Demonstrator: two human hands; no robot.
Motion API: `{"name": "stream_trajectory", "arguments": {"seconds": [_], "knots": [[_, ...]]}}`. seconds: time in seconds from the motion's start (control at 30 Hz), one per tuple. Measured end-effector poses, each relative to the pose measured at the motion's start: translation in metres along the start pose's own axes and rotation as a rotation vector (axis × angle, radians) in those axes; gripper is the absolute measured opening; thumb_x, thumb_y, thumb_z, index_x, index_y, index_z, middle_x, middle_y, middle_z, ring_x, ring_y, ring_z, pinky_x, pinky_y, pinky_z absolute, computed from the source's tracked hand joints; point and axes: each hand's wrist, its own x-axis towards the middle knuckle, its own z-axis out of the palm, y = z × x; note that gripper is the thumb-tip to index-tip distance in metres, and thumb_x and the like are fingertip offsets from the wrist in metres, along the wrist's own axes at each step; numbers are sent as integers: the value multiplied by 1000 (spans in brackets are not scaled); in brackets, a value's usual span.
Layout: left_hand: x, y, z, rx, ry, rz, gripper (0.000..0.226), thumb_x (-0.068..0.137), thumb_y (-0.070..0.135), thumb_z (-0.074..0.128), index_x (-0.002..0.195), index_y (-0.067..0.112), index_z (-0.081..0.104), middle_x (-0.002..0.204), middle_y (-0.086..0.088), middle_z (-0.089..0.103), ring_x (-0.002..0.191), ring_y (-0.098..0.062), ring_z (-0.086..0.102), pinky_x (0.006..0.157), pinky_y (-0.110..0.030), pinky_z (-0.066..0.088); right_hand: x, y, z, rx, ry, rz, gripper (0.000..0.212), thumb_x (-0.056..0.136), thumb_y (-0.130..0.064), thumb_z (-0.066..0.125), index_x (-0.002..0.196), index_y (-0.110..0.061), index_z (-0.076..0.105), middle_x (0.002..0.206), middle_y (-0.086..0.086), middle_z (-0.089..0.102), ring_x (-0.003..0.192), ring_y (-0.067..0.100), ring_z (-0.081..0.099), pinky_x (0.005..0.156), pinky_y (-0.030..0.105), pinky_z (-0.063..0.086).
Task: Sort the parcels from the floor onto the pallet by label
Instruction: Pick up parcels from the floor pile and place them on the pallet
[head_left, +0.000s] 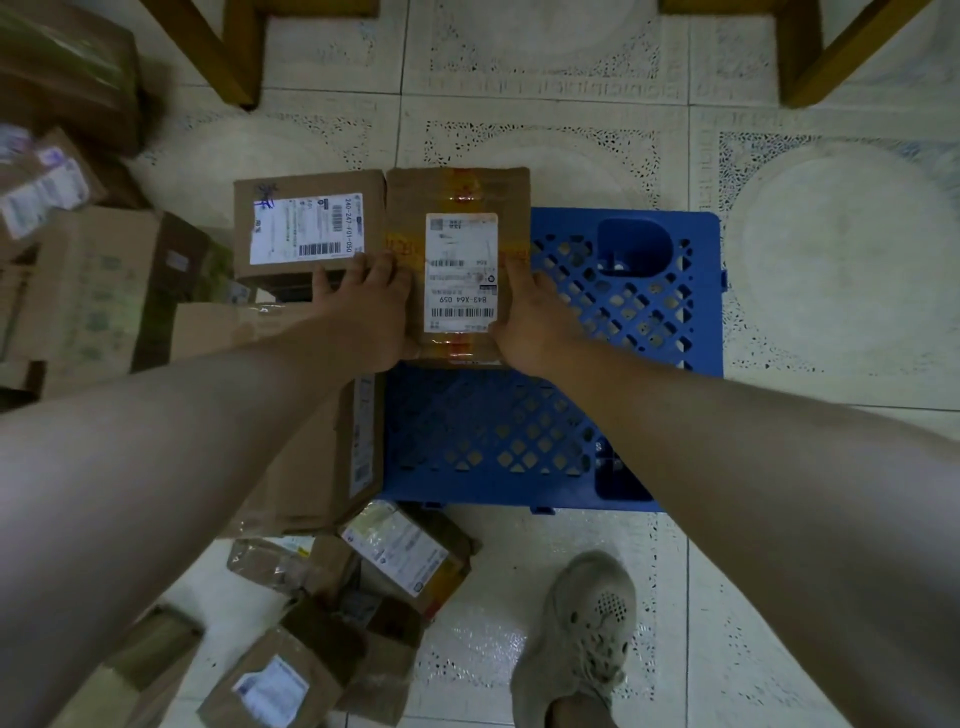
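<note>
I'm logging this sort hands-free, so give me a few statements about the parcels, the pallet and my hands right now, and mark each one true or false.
1. The left hand and right hand both touch the taped parcel labelled B43-X64 059. True.
2. That parcel lies on bare tiles. False: it sits on the blue pallet.
3. A second parcel stands against its left side. True.
4. The pallet is made of wooden planks. False: it is blue plastic lattice.
5. Loose parcels lie on the floor left of the shoe. True.
</note>
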Motion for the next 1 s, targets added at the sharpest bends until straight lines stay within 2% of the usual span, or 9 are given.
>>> {"name": "stream_trajectory", "arguments": {"seconds": [0.1, 0.27, 0.4, 0.47, 0.53, 0.63, 0.7, 0.87, 1.0], "knots": [[-1, -1, -1, -43, -9, 1, 96, 83, 57, 58, 151, 22, 0, 159, -4, -8, 145, -30, -5, 112, -60, 1, -1, -1, 0, 6, -18, 17, 78, 95, -21, 54, 153, -30, 2, 142, 17, 32, 119, 31, 45, 86, 27, 33], [-18, -26, -12, -129, 62, -30, 91, 84, 62, 52, 151, 27, 2, 159, -5, -5, 145, -30, -5, 111, -60, 4, -19, -18, -12, 22, -27, 55, 78, 93, -18, 55, 153, -27, 5, 150, 16, 25, 137, 33, 26, 109, 38, 30], [-52, -64, -32, -208, 53, -144, 92, 82, 67, 51, 151, 31, 1, 159, -1, -7, 145, -27, -6, 113, -57, 5, -48, -51, -28, -25, -51, 106, 73, 94, -25, 54, 153, -24, 11, 154, 13, 20, 140, 28, 23, 113, 35, 27], [-76, -85, -41, -245, 66, -172, 91, 83, 62, 54, 151, 30, 3, 160, -1, -5, 145, -26, -4, 114, -54, 6, -66, -74, -32, -57, -59, 124, 71, 94, -26, 53, 152, -23, 14, 155, 10, 20, 140, 26, 23, 112, 33, 25], [-102, -103, -50, -275, 97, -194, 87, 84, 55, 56, 151, 29, 7, 160, -1, -2, 145, -25, -3, 115, -54, 8, -88, -101, -35, -92, -48, 140, 68, 93, -28, 54, 151, -23, 19, 154, 8, 23, 136, 26, 29, 108, 32, 30], [-146, -127, -60, -282, 128, -186, 79, 84, 54, 56, 149, 28, 19, 159, -3, 5, 145, -27, 3, 115, -54, 13, -123, -141, -31, -150, 6, 164, 62, 92, -32, 53, 148, -24, 27, 149, 12, 29, 131, 30, 36, 103, 34, 37], [-178, -141, -59, -324, 141, -183, 79, 84, 53, 58, 149, 30, 20, 159, -4, 9, 144, -30, 9, 114, -53, 17, -149, -167, -23, -171, 41, 208, 67, 93, -36, 53, 151, -22, 22, 153, 13, 23, 134, 33, 33, 102, 36, 37], [-245, -180, -48, -286, 94, -177, 83, 84, 55, 58, 150, 29, 16, 159, -4, 7, 145, -27, 5, 115, -53, 14, -204, -217, 6, -187, 35, 264, 70, 96, -40, 51, 153, -21, 15, 157, 11, 15, 133, 34, 36, 91, 36, 45], [-288, -203, -33, -314, 19, -198, 84, 84, 60, 53, 151, 27, 14, 159, -4, 5, 145, -28, 4, 115, -52, 15, -230, -239, 33, -208, 9, 279, 71, 95, -43, 52, 152, -21, 16, 158, 9, 16, 138, 32, 32, 106, 40, 36]]}}
